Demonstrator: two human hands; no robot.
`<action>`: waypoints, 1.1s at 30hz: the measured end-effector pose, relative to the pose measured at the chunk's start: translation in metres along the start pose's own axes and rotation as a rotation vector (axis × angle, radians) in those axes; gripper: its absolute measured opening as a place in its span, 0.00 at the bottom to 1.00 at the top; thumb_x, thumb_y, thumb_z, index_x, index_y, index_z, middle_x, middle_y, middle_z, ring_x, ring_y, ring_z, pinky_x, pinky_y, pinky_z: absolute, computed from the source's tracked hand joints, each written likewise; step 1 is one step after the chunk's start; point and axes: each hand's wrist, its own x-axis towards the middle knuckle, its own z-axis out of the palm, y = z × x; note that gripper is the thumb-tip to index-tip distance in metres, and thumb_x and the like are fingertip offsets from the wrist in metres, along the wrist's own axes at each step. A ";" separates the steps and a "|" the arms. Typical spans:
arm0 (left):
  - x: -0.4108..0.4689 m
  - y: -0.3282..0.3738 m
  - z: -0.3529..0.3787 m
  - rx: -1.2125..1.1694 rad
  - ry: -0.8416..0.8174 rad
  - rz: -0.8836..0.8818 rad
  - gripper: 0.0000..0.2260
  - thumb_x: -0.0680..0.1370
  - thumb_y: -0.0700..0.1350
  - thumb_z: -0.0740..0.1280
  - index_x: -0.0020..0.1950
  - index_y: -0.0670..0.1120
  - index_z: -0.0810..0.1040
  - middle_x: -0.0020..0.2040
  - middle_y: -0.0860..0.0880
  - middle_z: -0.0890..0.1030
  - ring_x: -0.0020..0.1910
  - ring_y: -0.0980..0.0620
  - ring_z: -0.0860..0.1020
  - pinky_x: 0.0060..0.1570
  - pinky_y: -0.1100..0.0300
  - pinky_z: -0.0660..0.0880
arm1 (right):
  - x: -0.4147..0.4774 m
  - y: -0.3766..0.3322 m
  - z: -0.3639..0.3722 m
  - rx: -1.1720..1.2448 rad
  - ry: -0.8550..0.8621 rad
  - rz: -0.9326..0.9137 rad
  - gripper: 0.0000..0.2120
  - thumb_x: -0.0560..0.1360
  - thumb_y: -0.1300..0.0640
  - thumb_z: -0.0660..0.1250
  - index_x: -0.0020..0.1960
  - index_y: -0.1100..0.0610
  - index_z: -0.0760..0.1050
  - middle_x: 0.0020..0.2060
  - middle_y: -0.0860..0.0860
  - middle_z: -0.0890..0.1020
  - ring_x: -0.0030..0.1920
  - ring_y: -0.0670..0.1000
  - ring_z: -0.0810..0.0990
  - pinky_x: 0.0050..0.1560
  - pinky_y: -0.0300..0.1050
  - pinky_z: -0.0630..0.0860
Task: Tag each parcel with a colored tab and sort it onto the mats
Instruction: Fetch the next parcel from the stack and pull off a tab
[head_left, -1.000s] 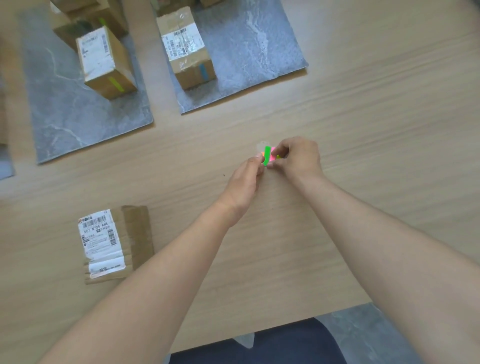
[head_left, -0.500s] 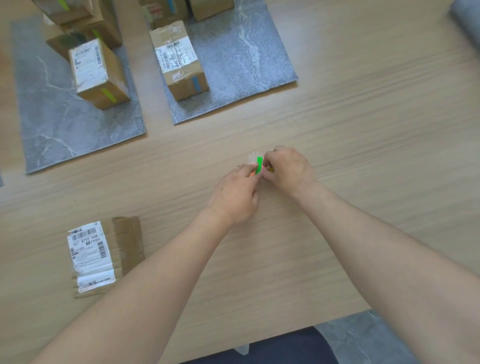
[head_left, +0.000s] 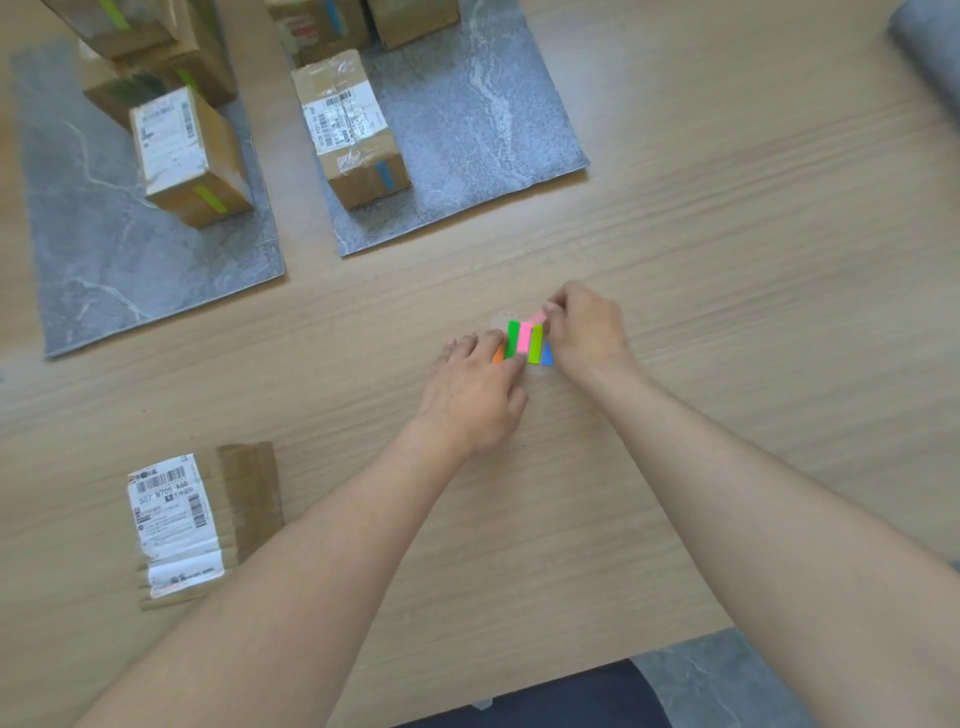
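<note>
Colored tabs lie side by side; a flat labelled parcel lies off the grey mats holding tagged boxes.

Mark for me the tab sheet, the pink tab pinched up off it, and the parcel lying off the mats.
tab sheet (head_left: 514, 338): head view, on the bright green strip.
pink tab (head_left: 537, 316): head view, on its raised end.
flat parcel (head_left: 171, 519): head view, on its white shipping label.

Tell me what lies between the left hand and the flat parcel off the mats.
Head view: only bare wooden table between the left hand, pressing the tab sheet, and the flat parcel.
</note>
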 end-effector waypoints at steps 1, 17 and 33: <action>0.000 0.000 0.000 -0.006 -0.011 -0.005 0.23 0.79 0.51 0.58 0.75 0.53 0.69 0.75 0.45 0.65 0.74 0.38 0.63 0.76 0.43 0.55 | -0.002 -0.001 0.000 0.155 0.094 0.129 0.06 0.82 0.56 0.62 0.51 0.55 0.77 0.45 0.55 0.86 0.52 0.60 0.84 0.56 0.51 0.78; -0.061 -0.017 -0.054 -1.815 0.271 -0.627 0.12 0.78 0.43 0.72 0.57 0.36 0.82 0.46 0.40 0.84 0.45 0.43 0.84 0.53 0.49 0.82 | -0.102 -0.067 0.002 0.693 0.087 -0.355 0.06 0.76 0.63 0.74 0.50 0.57 0.87 0.44 0.49 0.87 0.44 0.46 0.86 0.48 0.42 0.82; -0.242 -0.117 -0.036 -1.735 0.515 -0.414 0.01 0.77 0.35 0.72 0.47 0.39 0.81 0.45 0.38 0.85 0.43 0.45 0.83 0.53 0.52 0.82 | -0.248 -0.160 0.074 0.558 0.085 -0.567 0.04 0.75 0.60 0.75 0.49 0.59 0.87 0.42 0.49 0.87 0.42 0.44 0.86 0.47 0.39 0.82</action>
